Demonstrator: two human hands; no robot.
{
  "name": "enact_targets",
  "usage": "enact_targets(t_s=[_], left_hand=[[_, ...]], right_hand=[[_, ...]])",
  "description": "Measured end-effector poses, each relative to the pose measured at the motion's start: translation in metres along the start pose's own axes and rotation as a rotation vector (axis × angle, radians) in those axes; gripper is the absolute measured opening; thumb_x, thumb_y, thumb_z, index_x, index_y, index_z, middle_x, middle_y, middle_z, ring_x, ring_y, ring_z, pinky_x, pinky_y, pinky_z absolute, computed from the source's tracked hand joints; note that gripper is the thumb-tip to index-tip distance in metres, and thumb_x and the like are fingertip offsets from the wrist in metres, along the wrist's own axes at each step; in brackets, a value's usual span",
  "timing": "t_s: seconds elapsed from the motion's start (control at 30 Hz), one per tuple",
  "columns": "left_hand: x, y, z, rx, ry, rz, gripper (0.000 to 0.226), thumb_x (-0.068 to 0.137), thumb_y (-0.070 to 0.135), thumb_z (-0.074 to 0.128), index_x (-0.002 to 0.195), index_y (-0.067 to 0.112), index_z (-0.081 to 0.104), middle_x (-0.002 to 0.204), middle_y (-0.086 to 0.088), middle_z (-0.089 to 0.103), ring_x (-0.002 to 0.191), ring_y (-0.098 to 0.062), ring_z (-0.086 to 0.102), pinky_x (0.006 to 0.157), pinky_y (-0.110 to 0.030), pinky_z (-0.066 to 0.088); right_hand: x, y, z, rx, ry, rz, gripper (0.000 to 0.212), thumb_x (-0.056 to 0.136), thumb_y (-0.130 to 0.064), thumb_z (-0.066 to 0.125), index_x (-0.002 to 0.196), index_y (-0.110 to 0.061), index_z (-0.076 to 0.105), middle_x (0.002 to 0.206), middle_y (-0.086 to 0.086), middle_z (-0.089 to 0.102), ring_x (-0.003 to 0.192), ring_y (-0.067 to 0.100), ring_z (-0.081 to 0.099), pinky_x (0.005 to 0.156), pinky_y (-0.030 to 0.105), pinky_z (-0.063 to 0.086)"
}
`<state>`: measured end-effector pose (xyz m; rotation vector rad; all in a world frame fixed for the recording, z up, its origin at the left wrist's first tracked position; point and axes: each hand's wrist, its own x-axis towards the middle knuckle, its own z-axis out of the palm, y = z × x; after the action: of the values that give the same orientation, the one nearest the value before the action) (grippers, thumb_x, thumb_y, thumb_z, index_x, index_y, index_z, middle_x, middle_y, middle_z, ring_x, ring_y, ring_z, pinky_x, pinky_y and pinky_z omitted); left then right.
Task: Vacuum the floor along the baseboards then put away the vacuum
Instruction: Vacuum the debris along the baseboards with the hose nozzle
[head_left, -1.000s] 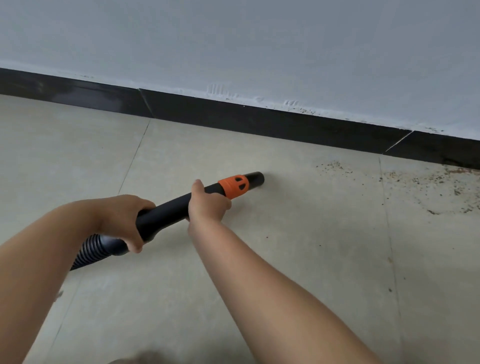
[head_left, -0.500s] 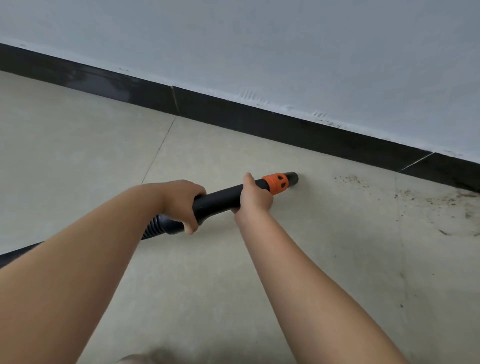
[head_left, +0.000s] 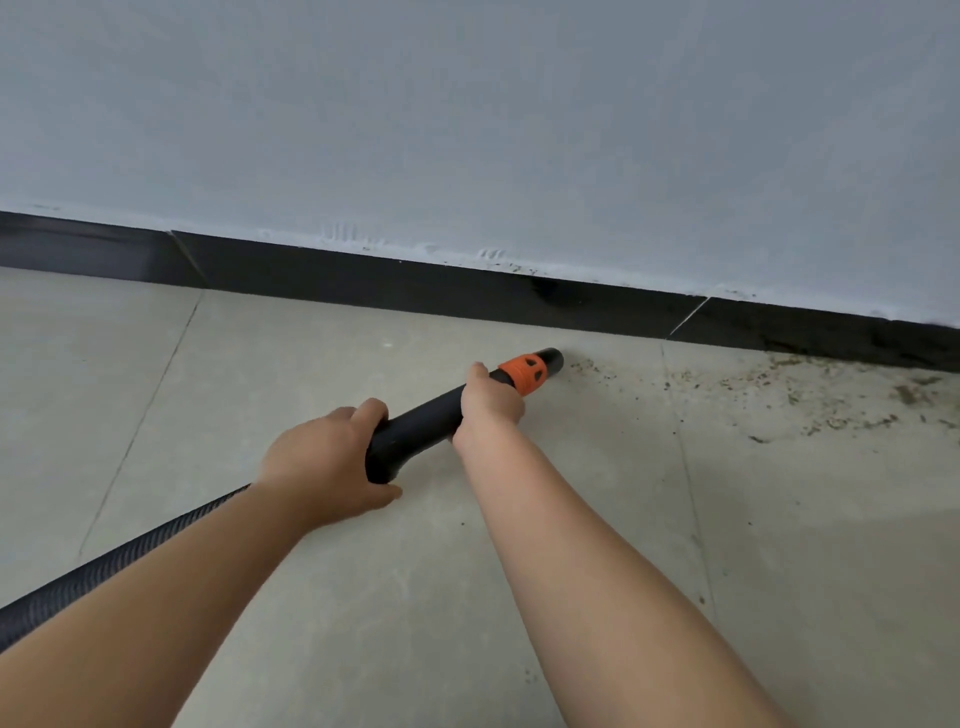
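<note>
Both hands hold the black vacuum tube (head_left: 421, 421). The left hand (head_left: 324, 465) grips its rear end, fingers curled over the top and thumb underneath, just where the ribbed hose (head_left: 119, 564) begins and runs away to the lower left. The right hand (head_left: 488, 402) grips the tube further forward, fingers wrapped round it, directly behind the orange collar (head_left: 522, 374). Compared with one second ago, the nozzle (head_left: 553, 358) has travelled to the right along the floor (head_left: 291, 364) and also closer to the baseboard (head_left: 415, 286): then it lay well apart from the dirt, half a second ago it was nearer, and now its mouth is at the left edge of the first scattered crumbs (head_left: 587, 368). The nozzle appears low to the floor, but whether it touches the tile cannot be told. The grips of the two hands look the same as before; only the arms have reached further out. For the task this means that the strip of floor to the left of the nozzle looks mostly clean, while the heavy patch of debris (head_left: 831, 400) to the right, near the baseboard, is not yet reached. In judgement, the vacuuming is in the middle of its course, and the putting away of the vacuum is not yet begun.
</note>
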<state>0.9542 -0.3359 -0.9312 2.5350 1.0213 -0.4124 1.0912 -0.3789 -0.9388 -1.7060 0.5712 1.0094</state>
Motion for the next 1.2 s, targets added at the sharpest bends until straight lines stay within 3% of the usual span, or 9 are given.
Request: enact_targets(t_s=[0.3,0.5,0.67,0.9,1.07,1.2], left_hand=[[0.012,0.033,0.001,0.010,0.126,0.084,0.036,0.080,0.032,0.057,0.113,0.023,0.044,0.092,0.003,0.051,0.074,-0.019,0.051,0.056,-0.024,0.038],[0.023,0.048,-0.005,0.028,0.069,0.177,0.037,0.077,0.031,0.060,0.110,0.027,0.045,0.084,0.005,0.048,0.074,-0.018,0.052,0.056,-0.024,0.036],[0.028,0.067,0.004,0.038,0.025,0.225,0.039,0.079,0.033,0.058,0.114,0.025,0.042,0.087,0.004,0.045,0.073,-0.017,0.049,0.060,-0.025,0.038],[0.036,0.086,0.010,0.013,-0.002,0.221,0.043,0.081,0.033,0.057,0.119,0.023,0.039,0.095,0.000,0.048,0.076,-0.019,0.047,0.064,-0.027,0.041],[0.038,0.075,0.000,-0.046,-0.010,0.138,0.043,0.076,0.031,0.063,0.114,0.023,0.042,0.093,0.001,0.051,0.077,-0.019,0.054,0.062,-0.027,0.042],[0.034,0.039,-0.016,-0.055,0.036,0.056,0.039,0.070,0.028,0.065,0.104,0.025,0.047,0.087,0.000,0.056,0.076,-0.021,0.056,0.060,-0.028,0.044]], right_hand=[[0.015,-0.031,-0.020,-0.005,0.003,-0.010,0.056,0.089,-0.024,0.058,0.134,-0.003,0.033,0.128,0.012,0.048,0.112,0.029,0.051,0.096,0.039,0.046],[0.022,-0.035,-0.044,0.116,0.012,0.005,0.046,0.091,-0.018,0.055,0.132,-0.005,0.037,0.102,0.006,0.039,0.095,0.025,0.044,0.090,0.039,0.045],[0.035,-0.038,-0.060,0.068,0.090,-0.016,0.047,0.089,-0.021,0.058,0.129,-0.006,0.039,0.118,0.011,0.050,0.110,0.030,0.052,0.096,0.044,0.046],[0.044,-0.046,-0.072,0.051,0.114,-0.051,0.047,0.090,-0.021,0.058,0.131,-0.005,0.039,0.113,0.011,0.048,0.114,0.031,0.050,0.098,0.047,0.045],[0.038,-0.046,-0.057,0.036,0.056,-0.067,0.049,0.092,-0.025,0.056,0.133,-0.005,0.038,0.127,0.014,0.048,0.114,0.033,0.050,0.093,0.047,0.048],[0.023,-0.035,-0.028,0.135,-0.070,-0.057,0.050,0.091,-0.023,0.058,0.134,-0.007,0.036,0.126,0.013,0.048,0.112,0.034,0.052,0.080,0.047,0.051]])
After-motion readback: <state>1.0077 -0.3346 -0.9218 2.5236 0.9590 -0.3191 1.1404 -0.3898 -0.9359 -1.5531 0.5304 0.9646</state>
